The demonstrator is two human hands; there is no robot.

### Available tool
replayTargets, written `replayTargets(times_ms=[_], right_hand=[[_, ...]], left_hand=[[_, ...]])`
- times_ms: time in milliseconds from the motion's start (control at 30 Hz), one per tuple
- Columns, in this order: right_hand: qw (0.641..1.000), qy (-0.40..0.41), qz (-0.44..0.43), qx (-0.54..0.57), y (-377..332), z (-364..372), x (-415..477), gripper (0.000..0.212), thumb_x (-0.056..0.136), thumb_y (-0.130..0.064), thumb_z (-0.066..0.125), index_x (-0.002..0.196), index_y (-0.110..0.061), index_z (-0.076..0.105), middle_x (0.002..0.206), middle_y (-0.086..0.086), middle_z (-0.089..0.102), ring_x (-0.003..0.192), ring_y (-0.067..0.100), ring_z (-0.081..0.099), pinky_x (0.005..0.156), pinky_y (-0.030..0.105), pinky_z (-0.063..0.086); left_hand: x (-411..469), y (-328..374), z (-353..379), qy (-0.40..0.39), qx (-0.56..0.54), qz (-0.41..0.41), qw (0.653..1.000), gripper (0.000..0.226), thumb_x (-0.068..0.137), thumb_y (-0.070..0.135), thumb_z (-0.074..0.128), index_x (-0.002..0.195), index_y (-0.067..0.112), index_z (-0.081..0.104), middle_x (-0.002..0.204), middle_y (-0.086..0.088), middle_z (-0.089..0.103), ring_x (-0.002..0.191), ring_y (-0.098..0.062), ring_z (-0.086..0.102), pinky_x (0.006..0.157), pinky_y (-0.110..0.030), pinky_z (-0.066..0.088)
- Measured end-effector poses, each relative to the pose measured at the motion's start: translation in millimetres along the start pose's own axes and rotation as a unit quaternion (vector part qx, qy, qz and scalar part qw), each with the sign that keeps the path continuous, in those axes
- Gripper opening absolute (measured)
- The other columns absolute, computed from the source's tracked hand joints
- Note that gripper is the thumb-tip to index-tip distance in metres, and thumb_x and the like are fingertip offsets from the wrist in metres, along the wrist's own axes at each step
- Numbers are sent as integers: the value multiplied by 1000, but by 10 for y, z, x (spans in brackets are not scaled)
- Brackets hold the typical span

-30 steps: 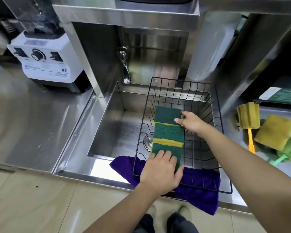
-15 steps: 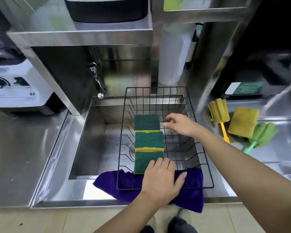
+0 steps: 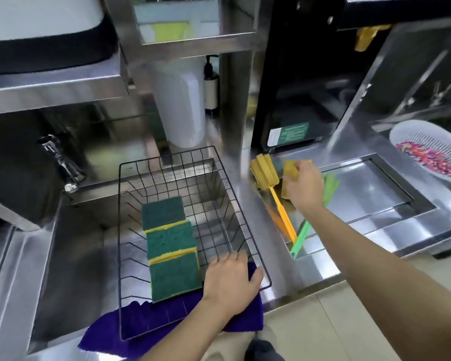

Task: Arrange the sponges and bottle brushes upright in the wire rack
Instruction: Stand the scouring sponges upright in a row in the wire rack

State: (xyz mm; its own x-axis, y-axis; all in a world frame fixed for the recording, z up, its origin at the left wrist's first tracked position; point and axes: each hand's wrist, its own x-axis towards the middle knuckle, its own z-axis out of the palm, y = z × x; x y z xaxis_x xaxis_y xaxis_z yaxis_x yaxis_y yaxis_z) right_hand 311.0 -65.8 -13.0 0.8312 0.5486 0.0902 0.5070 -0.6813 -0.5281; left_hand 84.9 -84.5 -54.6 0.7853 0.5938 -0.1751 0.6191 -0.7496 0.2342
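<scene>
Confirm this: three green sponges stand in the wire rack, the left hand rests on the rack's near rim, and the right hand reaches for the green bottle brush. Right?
Not quite. In the head view the right hand closes on the yellow sponge, not the green bottle brush. The three green sponges, wire rack and left hand are as stated.

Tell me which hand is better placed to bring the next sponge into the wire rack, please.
The right hand. It is already on the yellow sponge beside the brushes, to the right of the wire rack. The left hand rests on the rack's near right corner, probably steadying it.
</scene>
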Motion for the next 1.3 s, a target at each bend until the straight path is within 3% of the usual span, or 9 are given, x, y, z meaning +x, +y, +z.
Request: replayTargets(times_ms=[133, 300, 733, 833, 900, 1033, 1167, 1233, 1300], right_hand=[[995, -35, 63, -62, 272, 37, -2, 59, 84, -31, 65, 129, -1, 44, 133, 21, 51, 127, 38, 42, 104, 45, 32], [988, -83, 127, -33, 346, 127, -3, 73, 81, -36, 65, 137, -4, 30, 140, 20, 45, 133, 36, 35, 107, 44, 26], [975, -114, 185, -43, 303, 199, 149, 73, 73, -32, 71, 132, -5, 38, 140, 15, 43, 132, 34, 35, 104, 43, 28], [980, -92, 176, 33, 294, 233, 131, 51, 70, -21, 71, 113, -5, 50, 107, 12, 58, 115, 34, 51, 97, 41, 36], [971, -88, 170, 146, 280, 206, 97, 49, 70, -14, 73, 109, -4, 46, 87, 6, 54, 97, 31, 59, 87, 41, 45], [946, -40, 158, 280, 218, 75, 72, 71, 75, -10, 73, 133, -2, 33, 104, 7, 50, 97, 23, 56, 85, 35, 46], [931, 42, 168, 322, 65, -54, 57, 50, 72, -27, 68, 109, -5, 42, 104, 10, 47, 95, 31, 57, 73, 37, 51], [923, 24, 142, 358, -9, -99, 27, 45, 72, -34, 64, 102, -16, 35, 112, 11, 43, 89, 27, 57, 58, 37, 58], [918, -36, 105, 381, -109, -132, -37, 39, 80, -36, 60, 100, -22, 29, 109, 10, 45, 72, 27, 63, 37, 26, 48]], left_hand=[[-6, 23, -16, -5, 7, -11, 1000, 44, 94, 50, 31, 112, 17, 53, 114, -3, 60, 106, -20, 51, 90, -34, 35], [-27, 37, -45, -4, -2, -22, 1000, 45, 94, 52, 32, 114, 17, 53, 114, -2, 60, 105, -19, 51, 89, -32, 35], [6, 45, -3, -5, 8, -42, 999, 47, 93, 54, 32, 112, 18, 56, 113, -2, 60, 105, -19, 51, 89, -33, 35], [5, 39, 12, -2, 8, -40, 999, 47, 93, 54, 31, 114, 19, 55, 115, -1, 60, 107, -18, 50, 90, -33, 34], [3, 36, 16, 1, 9, -39, 999, 48, 93, 54, 31, 116, 19, 55, 116, 0, 59, 107, -18, 50, 91, -33, 34], [1, 21, 29, 9, 18, -33, 999, 49, 94, 55, 30, 113, 18, 56, 114, -1, 60, 106, -18, 50, 90, -32, 34], [-12, 6, 42, 22, 18, -26, 999, 54, 92, 58, 24, 112, 19, 57, 113, -1, 61, 105, -19, 51, 89, -32, 35], [-26, -11, 51, 31, 19, -23, 999, 59, 89, 59, 20, 110, 20, 57, 111, 0, 61, 104, -18, 51, 87, -32, 34], [-44, -52, 60, 45, 20, -23, 999, 56, 91, 60, 21, 107, 20, 58, 108, 1, 61, 102, -18, 51, 86, -32, 34]])
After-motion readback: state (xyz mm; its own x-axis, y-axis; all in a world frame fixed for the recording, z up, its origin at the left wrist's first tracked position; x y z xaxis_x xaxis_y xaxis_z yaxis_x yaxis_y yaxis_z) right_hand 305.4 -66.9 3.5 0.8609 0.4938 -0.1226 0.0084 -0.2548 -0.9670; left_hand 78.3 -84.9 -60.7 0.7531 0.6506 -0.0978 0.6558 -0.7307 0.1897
